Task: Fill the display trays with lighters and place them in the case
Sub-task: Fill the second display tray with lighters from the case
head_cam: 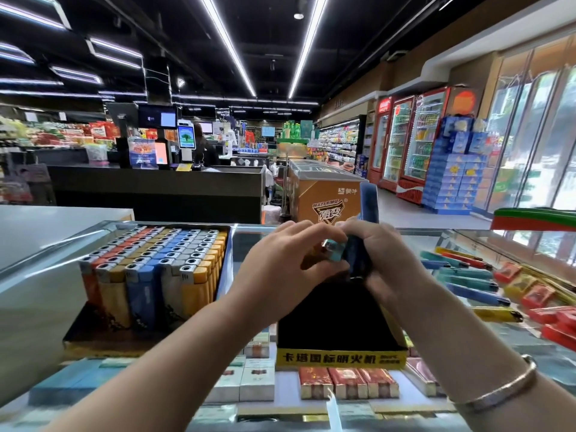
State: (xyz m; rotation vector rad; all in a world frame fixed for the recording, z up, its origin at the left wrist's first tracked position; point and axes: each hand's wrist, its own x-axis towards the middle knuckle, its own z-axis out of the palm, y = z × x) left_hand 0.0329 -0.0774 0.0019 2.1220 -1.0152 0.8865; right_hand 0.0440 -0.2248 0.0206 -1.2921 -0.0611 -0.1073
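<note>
Counts on my counter feed

I count two display trays: a full tray point(149, 275) packed with more lighters than I can tally, and a black tray point(336, 325) in front of two hands, left hand point(280, 269) and right hand point(386, 263). About eight loose lighters point(467, 275) lie to the right. One bracelet point(498, 391).

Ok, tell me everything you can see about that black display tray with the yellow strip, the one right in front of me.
The black display tray is a dark box with a yellow front band printed in black Chinese characters. It looks like cardboard. Its inside looks dark, with no lighters showing in the visible part. It sits on the glass counter top, right of the full tray of lighters, above cigarette packs seen through the glass. The left hand and right hand meet over its far end, holding a teal lighter and something dark blue.
</note>
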